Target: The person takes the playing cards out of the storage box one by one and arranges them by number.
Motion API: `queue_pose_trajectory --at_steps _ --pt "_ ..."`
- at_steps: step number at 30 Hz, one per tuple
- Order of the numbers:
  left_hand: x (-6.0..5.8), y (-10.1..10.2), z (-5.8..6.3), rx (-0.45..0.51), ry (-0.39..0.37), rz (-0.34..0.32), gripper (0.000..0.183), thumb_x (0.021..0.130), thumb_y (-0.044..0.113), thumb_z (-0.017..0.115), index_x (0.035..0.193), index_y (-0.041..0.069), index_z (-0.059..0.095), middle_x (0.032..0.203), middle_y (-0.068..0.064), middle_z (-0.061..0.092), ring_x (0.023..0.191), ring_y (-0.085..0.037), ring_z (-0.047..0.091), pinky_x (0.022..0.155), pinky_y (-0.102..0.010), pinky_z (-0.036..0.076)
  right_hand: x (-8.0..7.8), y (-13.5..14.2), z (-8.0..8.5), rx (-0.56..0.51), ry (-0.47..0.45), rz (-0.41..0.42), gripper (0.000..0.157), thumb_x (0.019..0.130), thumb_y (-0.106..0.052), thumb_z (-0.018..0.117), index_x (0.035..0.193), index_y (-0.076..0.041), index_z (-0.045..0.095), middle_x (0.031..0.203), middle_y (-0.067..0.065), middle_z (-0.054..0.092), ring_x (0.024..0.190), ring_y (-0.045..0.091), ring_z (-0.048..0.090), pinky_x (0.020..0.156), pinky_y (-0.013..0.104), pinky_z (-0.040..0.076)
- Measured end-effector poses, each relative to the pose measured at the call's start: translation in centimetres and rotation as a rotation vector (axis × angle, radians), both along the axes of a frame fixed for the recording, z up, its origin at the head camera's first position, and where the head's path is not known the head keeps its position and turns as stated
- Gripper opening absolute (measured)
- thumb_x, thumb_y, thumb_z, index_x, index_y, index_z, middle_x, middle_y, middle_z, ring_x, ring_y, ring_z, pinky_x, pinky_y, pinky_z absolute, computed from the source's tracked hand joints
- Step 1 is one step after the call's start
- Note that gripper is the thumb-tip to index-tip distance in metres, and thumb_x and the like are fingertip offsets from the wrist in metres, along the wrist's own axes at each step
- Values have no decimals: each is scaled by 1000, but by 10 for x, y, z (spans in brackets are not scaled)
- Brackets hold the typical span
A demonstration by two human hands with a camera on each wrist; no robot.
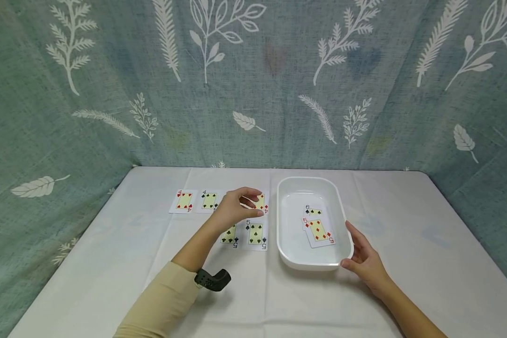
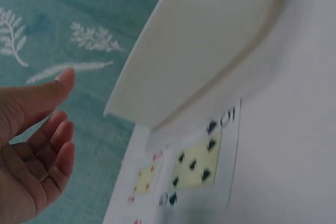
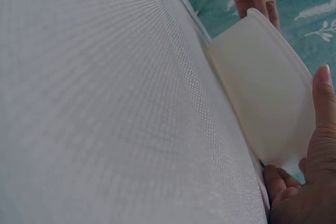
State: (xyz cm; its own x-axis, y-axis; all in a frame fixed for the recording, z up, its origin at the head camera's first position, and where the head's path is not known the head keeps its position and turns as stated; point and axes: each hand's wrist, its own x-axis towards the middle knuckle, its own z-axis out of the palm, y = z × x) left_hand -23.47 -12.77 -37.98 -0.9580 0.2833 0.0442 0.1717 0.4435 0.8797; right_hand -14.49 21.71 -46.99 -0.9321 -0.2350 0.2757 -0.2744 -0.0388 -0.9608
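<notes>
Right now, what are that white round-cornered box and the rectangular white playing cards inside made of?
The box seems smooth, slightly shiny plastic, given its seamless moulded rim. The cards look like thin, smooth paper, maybe plastic-coated, with crisp edges.

Head view bright, even light; soft shadows on table point(image 1: 405, 234) nr tub point(image 1: 308, 265). L wrist pic dimmer, card point(image 2: 195, 162) blurry. R wrist pic dim, moiré on table.
</notes>
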Motion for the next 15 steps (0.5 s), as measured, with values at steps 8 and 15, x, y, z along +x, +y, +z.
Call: queue_pose_trajectory --at_steps 8,15 --pt "0 37 7 51 -2 -20 50 74 14 82 120 12 63 108 -5 62 93 -18 59 70 -29 52 0 0 0 1 -2 4 86 79 0 73 150 -6 24 137 -13 48 105 6 57 82 18 51" --pt "1 68 5 78 -15 -40 56 74 17 82 125 15 60 119 -4 55 99 -17 58 76 -28 53 0 0 0 -9 8 11 86 79 2 72 149 -5 24 137 -12 47 106 6 57 82 18 51"
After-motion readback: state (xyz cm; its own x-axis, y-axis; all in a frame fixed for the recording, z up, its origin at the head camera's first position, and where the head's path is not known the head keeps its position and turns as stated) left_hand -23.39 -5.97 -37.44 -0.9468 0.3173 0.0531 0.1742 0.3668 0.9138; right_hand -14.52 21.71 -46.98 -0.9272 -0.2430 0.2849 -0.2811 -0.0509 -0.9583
